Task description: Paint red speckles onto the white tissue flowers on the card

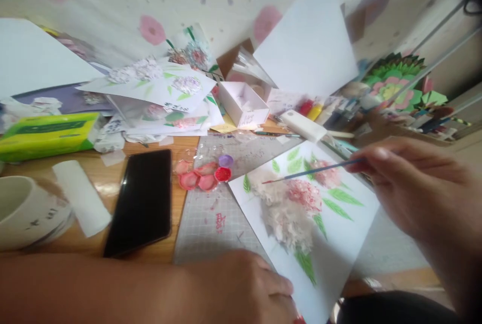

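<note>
My right hand [425, 183] pinches a thin blue paintbrush [320, 169]. Its reddish tip hovers over or touches the upper white ruffled paper flower [269, 188]; I cannot tell which. That flower sits on a white sheet [339, 248] with painted green leaves [306, 266], a second white flower [289, 226] and two flowers dabbed red, one nearer [304, 197] and one farther [327, 172]. My left hand [259, 289] lies at the sheet's lower left edge, fingers curled. A bit of red shows beside its fingertips, too little to name.
Left of the sheet are a palette of pinkish wells [198, 178], a black phone [145, 203], a white roll [82, 197] and a white cup [30, 213]. A grey cutting mat [211, 223] lies underneath. Behind stand a small white box [244, 105], a green tissue pack [48, 135] and stacked flower pictures [158, 85].
</note>
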Tool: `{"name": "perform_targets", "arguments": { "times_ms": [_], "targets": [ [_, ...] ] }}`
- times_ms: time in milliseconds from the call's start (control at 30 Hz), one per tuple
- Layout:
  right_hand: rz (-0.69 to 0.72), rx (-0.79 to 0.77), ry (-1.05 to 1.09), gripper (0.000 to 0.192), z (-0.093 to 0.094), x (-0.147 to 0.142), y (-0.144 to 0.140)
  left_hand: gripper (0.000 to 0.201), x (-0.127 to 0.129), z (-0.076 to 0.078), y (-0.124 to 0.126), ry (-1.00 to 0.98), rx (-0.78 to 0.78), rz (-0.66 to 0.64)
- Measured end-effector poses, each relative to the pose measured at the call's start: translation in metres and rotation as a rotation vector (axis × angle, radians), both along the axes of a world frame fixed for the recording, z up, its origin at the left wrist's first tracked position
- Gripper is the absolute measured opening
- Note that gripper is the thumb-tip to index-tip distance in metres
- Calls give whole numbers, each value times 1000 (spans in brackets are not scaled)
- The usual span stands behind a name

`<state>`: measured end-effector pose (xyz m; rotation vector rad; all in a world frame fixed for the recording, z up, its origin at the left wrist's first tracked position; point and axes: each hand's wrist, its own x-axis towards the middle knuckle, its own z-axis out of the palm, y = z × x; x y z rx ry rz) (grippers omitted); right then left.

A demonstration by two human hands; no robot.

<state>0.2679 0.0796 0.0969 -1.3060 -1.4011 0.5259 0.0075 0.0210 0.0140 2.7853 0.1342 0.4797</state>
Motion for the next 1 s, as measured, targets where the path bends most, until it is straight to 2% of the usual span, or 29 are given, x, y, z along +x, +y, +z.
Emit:
{"name": "perform_targets", "arguments": {
  "times_ms": [33, 100, 167, 233, 367, 533, 633, 733, 1000],
  "targets": [
    [-21, 9, 103, 26, -4, 9, -4, 13, -2, 2, 1, 31, -99, -22],
    [-88, 25, 186, 24, -14, 26, -12, 12, -2, 1, 3, -112, -173, 6],
    [-166, 34, 121, 23, -24, 40, -17, 10, 0, -5, 5, -231, -108, 76],
    [-180, 14, 73, 23, -30, 50, -19, 9, 3, -11, 5, -215, 1, 186],
    [-112, -55, 103, 19, -35, 57, -17, 18, 10, -12, 7, -112, 144, 350],
    [-55, -104, 67, 16, -39, 54, -17, 17, 7, -8, 10, -107, 183, 455],
    [-19, -104, 14, 19, -42, 51, -16, 10, 1, -11, 10, -215, 182, 486],
    [3, -137, 35, 18, -44, 50, -14, 16, -4, -15, 10, -327, 217, 473],
    [-12, -187, 79, 21, -44, 51, -11, 18, -3, -17, 9, -342, 233, 477]
  ]
}}
